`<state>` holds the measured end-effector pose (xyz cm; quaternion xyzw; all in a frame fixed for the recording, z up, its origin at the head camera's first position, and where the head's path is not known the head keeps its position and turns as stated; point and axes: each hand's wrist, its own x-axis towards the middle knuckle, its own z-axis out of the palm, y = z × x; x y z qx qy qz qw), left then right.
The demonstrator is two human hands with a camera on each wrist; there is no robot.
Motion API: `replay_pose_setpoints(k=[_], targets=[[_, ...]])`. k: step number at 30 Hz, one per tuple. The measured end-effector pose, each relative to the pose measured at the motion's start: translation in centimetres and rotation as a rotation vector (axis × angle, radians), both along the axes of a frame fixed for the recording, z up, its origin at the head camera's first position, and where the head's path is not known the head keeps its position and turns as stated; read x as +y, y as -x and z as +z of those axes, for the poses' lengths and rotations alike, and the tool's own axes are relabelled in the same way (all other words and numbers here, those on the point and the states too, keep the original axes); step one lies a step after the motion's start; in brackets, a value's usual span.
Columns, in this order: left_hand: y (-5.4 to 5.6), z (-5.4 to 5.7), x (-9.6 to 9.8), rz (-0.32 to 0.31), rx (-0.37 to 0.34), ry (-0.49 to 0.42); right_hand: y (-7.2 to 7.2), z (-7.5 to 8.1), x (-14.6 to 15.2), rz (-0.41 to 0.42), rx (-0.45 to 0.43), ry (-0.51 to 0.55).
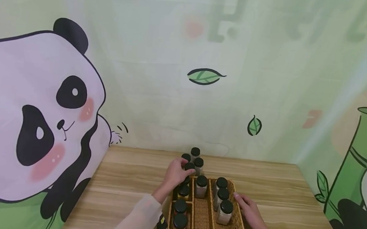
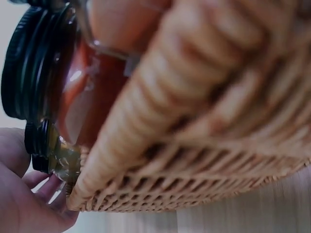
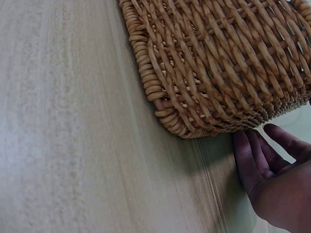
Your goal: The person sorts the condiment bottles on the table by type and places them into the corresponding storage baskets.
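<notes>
A wicker basket [image 1: 202,215] with compartments stands on the table, holding several glass jars with black lids. My left hand [image 1: 175,172] is at its back left corner, thumb and fingers around a black-lidded jar [image 1: 189,167]. In the left wrist view, the left hand [image 2: 29,194] is partly cut off, beside a black-lidded jar [image 2: 68,167] with yellowish contents. My right hand [image 1: 250,211] touches the basket's right side, thumb near the rim. The right wrist view shows the right hand's fingers [image 3: 248,158] fairly straight against the woven wall [image 3: 218,73].
Behind the basket stand more black-lidded jars [image 1: 195,152]. Three pale jars [image 1: 224,216] fill part of the right compartment, and one jar [image 1: 201,188] is in the middle. Reddish jars [image 1: 180,222] sit front left. A small dark object [image 1: 162,223] lies left of the basket. A printed cloth [image 1: 153,91] hangs behind the table.
</notes>
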<state>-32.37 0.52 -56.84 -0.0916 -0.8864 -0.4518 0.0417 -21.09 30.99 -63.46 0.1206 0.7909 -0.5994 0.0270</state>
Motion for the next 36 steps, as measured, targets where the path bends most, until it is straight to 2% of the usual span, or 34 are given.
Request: replay_pose_setpoints(k=[11, 15, 20, 27, 36], targets=[[-0.17, 0.58, 0.44, 0.036, -0.053, -0.02, 0.1, 0.1, 0.16, -0.006, -0.01, 0.018], [-0.19, 0.36, 0.33, 0.042, -0.058, -0.026, -0.01, 0.0, 0.12, -0.001, -0.014, 0.005], [0.08, 0.16, 0.18, 0.032, -0.078, -0.023, 0.12, -0.21, 0.17, -0.006, -0.024, 0.0], [-0.04, 0.53, 0.17, 0.019, -0.091, -0.04, 0.2, -0.09, 0.14, -0.009, -0.026, 0.012], [-0.26, 0.63, 0.09, 0.082, -0.106, -0.087, 0.03, -0.27, -0.03, -0.001, 0.001, 0.018]])
